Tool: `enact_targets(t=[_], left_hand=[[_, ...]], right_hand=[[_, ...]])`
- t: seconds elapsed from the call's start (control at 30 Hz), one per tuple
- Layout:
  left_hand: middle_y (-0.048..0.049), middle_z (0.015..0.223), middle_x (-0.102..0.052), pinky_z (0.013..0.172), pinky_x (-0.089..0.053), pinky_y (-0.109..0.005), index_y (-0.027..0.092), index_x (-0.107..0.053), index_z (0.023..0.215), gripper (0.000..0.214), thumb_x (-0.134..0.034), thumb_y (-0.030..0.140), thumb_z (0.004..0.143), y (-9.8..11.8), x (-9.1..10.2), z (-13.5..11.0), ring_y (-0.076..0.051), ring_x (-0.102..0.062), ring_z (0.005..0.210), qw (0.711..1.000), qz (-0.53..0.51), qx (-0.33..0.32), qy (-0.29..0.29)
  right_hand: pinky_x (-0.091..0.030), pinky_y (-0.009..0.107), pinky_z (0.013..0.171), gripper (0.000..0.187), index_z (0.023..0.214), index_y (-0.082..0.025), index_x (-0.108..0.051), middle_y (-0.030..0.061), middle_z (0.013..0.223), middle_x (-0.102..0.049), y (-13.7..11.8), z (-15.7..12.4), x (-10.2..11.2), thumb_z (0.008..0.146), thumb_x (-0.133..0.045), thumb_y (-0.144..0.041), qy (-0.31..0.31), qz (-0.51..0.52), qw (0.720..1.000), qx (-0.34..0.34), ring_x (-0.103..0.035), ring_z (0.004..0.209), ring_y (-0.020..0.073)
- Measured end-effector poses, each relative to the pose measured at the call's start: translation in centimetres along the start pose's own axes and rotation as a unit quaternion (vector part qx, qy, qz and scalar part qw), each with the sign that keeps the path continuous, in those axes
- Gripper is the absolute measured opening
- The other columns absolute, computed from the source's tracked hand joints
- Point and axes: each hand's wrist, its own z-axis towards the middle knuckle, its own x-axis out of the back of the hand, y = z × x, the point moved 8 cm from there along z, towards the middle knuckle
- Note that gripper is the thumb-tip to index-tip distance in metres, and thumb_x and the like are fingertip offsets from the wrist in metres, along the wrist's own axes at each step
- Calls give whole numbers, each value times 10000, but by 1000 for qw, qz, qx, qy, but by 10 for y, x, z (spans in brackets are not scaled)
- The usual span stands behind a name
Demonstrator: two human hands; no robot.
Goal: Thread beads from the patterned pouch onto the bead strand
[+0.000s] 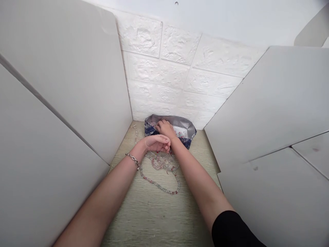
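My left hand (157, 143) is curled inward, its fingers folded towards the palm in front of the bag; what it holds, if anything, is hidden. My right hand (166, 128) reaches over the near rim into the open silver-lined blue bag (188, 141), fingers bent down among small loose beads (180, 132). Whether its fingertips pinch a bead is too small to tell. Below my left hand, strands of pale, pink and red beads (160, 161) lie heaped, with one long loop (164, 189) spreading towards me.
A short pale bead strand (135, 133) lies by the left panel. The light wood-grain surface (154, 219) runs between a white panel on the left (102, 85) and another on the right (269, 103). A white brick-patterned wall (164, 79) stands behind the bag.
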Motion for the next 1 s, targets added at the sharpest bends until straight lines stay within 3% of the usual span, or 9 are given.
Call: enact_targets(t=[0.27,0.53,0.67,0.77,0.83,0.9,0.93,1.0], left_hand=[[-40,574,-580,647,-396,-269,106,-588,623,125,-591,230,640,2,-2,0,-116,-545,596,1000,7,-7,9],[-44,567,-577,647,-402,-270,101,-583,618,127,-587,225,648,2,3,3,-120,-549,603,1000,-9,-20,19],[-46,602,-581,680,-406,-284,100,-582,629,125,-563,217,672,3,6,4,-120,-554,619,999,-12,-29,18],[-50,609,-583,672,-408,-282,94,-586,637,124,-569,214,662,3,6,4,-122,-556,616,999,-12,-32,19],[-49,612,-584,666,-409,-279,93,-587,636,119,-582,212,648,3,6,4,-124,-557,614,999,-18,-32,19],[-45,622,-586,667,-410,-278,97,-586,635,117,-592,214,641,3,7,5,-125,-561,618,999,-22,-33,22],[-42,629,-587,667,-411,-277,98,-587,637,119,-595,217,639,3,7,5,-126,-563,620,999,-23,-32,24],[-39,639,-590,666,-412,-273,99,-591,645,127,-596,226,642,4,9,6,-127,-566,627,999,-24,-31,31]], right_hand=[[-369,269,754,311,946,-152,-514,95,976,-551,0,9,-10,835,-336,-380,-44,14,998,37,-513,879,177],[-383,275,641,505,885,-195,-609,108,860,-632,9,2,-7,803,-256,-548,-62,21,997,-29,-580,756,196],[-376,270,628,539,811,-185,-637,121,819,-636,20,3,-5,786,-267,-576,-33,69,995,-71,-573,727,191],[-365,247,610,522,665,-166,-611,89,695,-621,29,5,3,776,-300,-570,33,151,983,-102,-547,652,161],[-355,231,584,526,549,-160,-533,44,569,-562,39,3,13,775,-289,-567,113,233,956,-138,-502,571,128],[-344,216,534,518,501,-167,-437,0,479,-467,54,-2,20,778,-256,-564,194,343,898,-196,-442,495,98],[-332,210,495,501,506,-174,-397,-19,452,-417,61,-5,20,783,-235,-559,226,411,852,-231,-406,455,86],[-282,201,406,455,537,-189,-334,-54,426,-325,72,-11,13,797,-199,-538,259,561,730,-291,-323,377,68]])
